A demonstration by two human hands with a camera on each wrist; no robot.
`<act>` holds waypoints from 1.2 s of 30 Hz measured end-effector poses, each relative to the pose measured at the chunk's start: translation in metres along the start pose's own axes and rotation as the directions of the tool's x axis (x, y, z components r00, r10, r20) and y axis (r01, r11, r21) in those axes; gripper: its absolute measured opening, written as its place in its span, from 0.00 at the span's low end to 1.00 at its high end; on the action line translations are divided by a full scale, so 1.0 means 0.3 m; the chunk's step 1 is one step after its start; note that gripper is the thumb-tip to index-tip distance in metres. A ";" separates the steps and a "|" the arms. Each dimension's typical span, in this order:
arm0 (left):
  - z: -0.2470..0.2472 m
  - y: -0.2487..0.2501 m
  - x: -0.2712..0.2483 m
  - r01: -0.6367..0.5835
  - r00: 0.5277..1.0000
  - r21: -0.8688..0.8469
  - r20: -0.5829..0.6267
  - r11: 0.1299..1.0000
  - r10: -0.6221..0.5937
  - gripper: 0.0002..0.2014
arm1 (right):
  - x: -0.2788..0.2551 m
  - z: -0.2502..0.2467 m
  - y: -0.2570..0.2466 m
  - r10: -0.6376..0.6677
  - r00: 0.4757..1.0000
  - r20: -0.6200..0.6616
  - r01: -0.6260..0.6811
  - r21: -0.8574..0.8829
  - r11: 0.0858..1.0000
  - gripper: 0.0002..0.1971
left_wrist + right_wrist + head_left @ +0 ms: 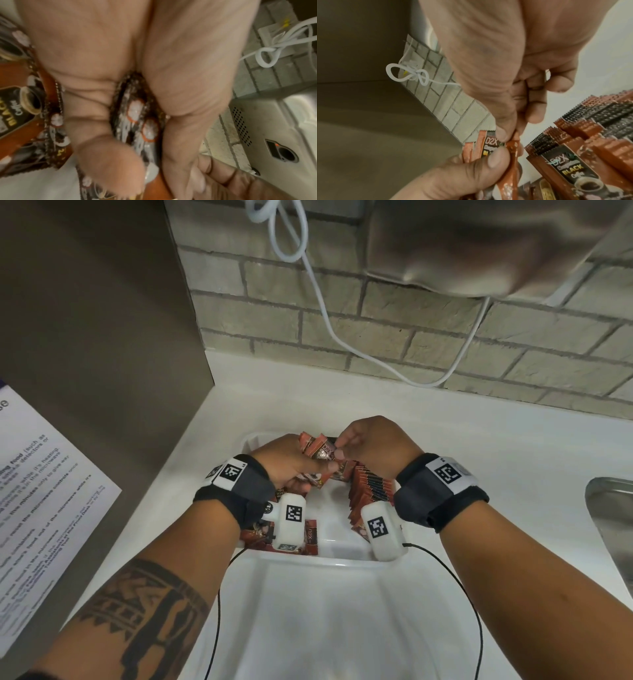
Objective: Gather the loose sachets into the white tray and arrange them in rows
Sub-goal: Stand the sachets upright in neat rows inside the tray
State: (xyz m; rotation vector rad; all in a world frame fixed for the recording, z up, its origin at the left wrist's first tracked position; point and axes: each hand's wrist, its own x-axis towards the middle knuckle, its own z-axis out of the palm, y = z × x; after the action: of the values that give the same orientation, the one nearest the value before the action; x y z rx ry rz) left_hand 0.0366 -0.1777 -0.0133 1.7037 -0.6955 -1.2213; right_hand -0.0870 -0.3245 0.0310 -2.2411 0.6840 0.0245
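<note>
The white tray (pixel 337 554) lies on the counter under both hands. My left hand (pixel 291 462) grips a bunch of brown and black coffee sachets (pixel 317 451) over the tray's far end; the left wrist view shows them pressed into the palm (pixel 135 119). My right hand (pixel 337 451) pinches the top of one sachet (pixel 511 143) in that bunch between thumb and forefinger. A row of sachets (pixel 371 491) stands on edge along the tray's right side, also in the right wrist view (pixel 590 135). A few loose sachets (pixel 311 537) lie flat at the tray's near left.
A second white tray or lid (pixel 325 628) lies nearer to me. A steel sink (pixel 609 508) is at the right edge. A white cable (pixel 322 302) hangs down the brick wall. A brown panel with a printed notice (pixel 41 491) stands at the left.
</note>
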 end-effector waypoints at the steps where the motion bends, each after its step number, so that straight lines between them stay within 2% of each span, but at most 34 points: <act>1: 0.002 -0.004 -0.001 -0.013 1.000 0.004 -0.028 1.000 0.013 0.19 | -0.001 -0.002 -0.002 -0.002 1.000 0.008 0.002 0.000 1.000 0.04; 4: -0.006 -0.010 -0.001 0.028 0.996 0.039 -0.087 0.999 -0.025 0.23 | 0.001 -0.006 -0.003 -0.017 1.000 -0.025 0.016 -0.055 0.998 0.03; 6: -0.027 -0.004 -0.011 0.173 0.979 0.232 -0.148 0.957 -0.141 0.31 | 0.004 -0.010 -0.006 -0.039 0.996 -0.081 0.026 -0.158 0.987 0.05; 7: -0.038 -0.001 -0.017 0.237 0.967 0.372 -0.177 0.898 -0.182 0.33 | 0.009 -0.010 -0.006 -0.048 0.995 -0.084 0.029 -0.219 0.975 0.08; 9: -0.043 0.008 -0.024 0.263 0.965 0.556 -0.159 0.788 -0.210 0.29 | 0.018 -0.003 0.002 -0.043 0.997 -0.057 0.022 -0.321 0.947 0.11; 12: -0.006 0.028 -0.017 0.208 0.973 0.642 -0.058 0.738 -0.223 0.18 | 0.030 0.020 0.021 -0.019 0.998 -0.061 -0.006 -0.390 0.921 0.13; 15: 0.044 0.016 0.019 0.175 0.967 0.619 0.040 0.766 -0.253 0.13 | 0.040 0.038 0.021 0.005 0.997 -0.072 -0.036 -0.431 0.901 0.15; 17: 0.071 0.003 0.043 0.188 0.960 0.582 0.063 0.791 -0.274 0.16 | 0.048 0.047 0.021 0.009 0.998 -0.056 -0.034 -0.469 0.883 0.15; 23: 0.100 0.005 0.075 0.191 0.958 0.578 0.067 0.793 -0.280 0.17 | 0.066 0.073 0.025 0.030 0.999 -0.024 -0.038 -0.556 0.831 0.07; 36: 0.106 0.016 0.075 0.226 0.953 0.516 0.060 0.826 -0.298 0.15 | 0.056 0.056 0.025 0.023 1.000 0.000 -0.020 -0.499 0.866 0.12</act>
State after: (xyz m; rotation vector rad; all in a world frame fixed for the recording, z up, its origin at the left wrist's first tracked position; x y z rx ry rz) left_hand 0.0152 -0.2094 -0.0220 2.2228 -0.9509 -1.4466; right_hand -0.0728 -0.3248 0.0104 -2.7275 0.7648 0.2461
